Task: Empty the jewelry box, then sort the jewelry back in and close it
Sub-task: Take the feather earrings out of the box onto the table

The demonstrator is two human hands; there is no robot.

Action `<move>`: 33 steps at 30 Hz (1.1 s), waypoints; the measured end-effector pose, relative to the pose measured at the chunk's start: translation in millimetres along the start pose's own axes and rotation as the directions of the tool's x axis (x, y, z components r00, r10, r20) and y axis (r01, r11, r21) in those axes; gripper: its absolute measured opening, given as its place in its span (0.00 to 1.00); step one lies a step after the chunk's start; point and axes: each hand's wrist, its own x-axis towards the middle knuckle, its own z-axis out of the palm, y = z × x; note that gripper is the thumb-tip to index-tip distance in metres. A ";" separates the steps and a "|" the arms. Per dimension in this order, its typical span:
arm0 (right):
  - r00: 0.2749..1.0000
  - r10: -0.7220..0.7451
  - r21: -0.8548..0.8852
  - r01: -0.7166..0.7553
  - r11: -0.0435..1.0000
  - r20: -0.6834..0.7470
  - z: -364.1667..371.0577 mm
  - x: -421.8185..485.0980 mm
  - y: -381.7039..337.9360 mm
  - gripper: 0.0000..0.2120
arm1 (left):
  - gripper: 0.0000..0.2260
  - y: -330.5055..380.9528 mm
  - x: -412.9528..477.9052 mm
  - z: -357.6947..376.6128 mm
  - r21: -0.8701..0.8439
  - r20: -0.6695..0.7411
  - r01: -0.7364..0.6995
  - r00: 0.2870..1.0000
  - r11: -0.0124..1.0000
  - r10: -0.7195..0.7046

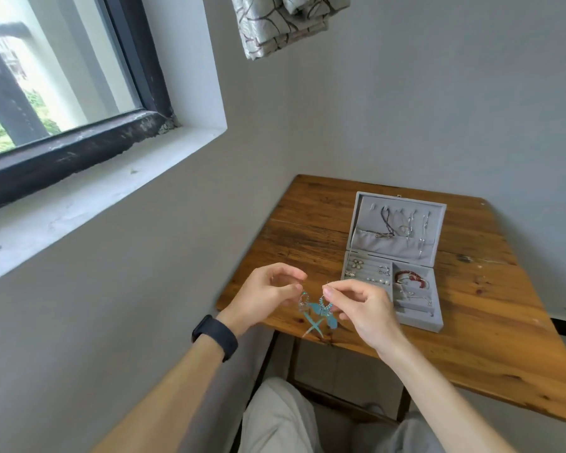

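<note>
A grey jewelry box (pixel 437 318) lies open on the wooden table (pixel 490 348), its lid (pixel 438 237) leaning back with necklaces hung inside. Rings and studs sit in the left tray, and a red bracelet (pixel 411 278) lies in the right compartment. Above the table's near left corner, my left hand (pixel 268 294) and my right hand (pixel 363 308) each pinch a hook of a pair of turquoise dangling earrings (pixel 319 310), which hang between them.
The table stands in a corner between two grey walls. A window with a dark frame and deep sill (pixel 105 191) is on the left. A patterned curtain (pixel 285 21) hangs above. My knees show below the table's edge.
</note>
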 end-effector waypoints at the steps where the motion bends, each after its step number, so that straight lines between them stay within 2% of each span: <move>1: 1.000 0.006 -0.009 -0.005 1.000 0.017 6.3 -0.5 2.9 0.02 | 0.07 -4.4 -2.4 -7.7 0.018 0.022 0.006 1.000 1.000 -0.007; 7: 0.995 0.020 -0.075 -0.012 0.997 0.097 46.1 -5.1 20.4 0.03 | 0.08 -32.1 -11.3 -50.2 0.242 0.107 0.042 0.992 0.969 -0.070; 12: 0.985 0.030 -0.171 -0.001 0.985 0.168 68.2 0.0 30.4 0.02 | 0.08 -37.6 -2.3 -73.6 0.467 0.222 0.046 0.961 0.883 -0.167; 15: 0.983 0.057 -0.240 -0.014 0.971 0.173 74.0 11.3 34.8 0.01 | 0.06 -38.8 14.3 -75.9 0.554 0.239 0.023 0.953 0.832 -0.185; 21: 0.990 0.124 -0.339 -0.092 0.936 0.074 76.3 47.0 45.4 0.02 | 0.06 -47.2 60.9 -59.8 0.654 0.204 0.002 0.962 0.756 -0.179; 27: 0.992 0.127 -0.375 -0.120 0.919 -0.005 79.9 75.2 58.0 0.03 | 0.06 -62.6 102.0 -46.9 0.628 0.144 0.022 0.979 0.778 -0.143; 33: 0.992 0.115 -0.482 -0.127 0.867 -0.055 82.5 97.7 63.3 0.04 | 0.07 -71.2 129.4 -40.7 0.638 0.113 0.013 0.988 0.770 -0.110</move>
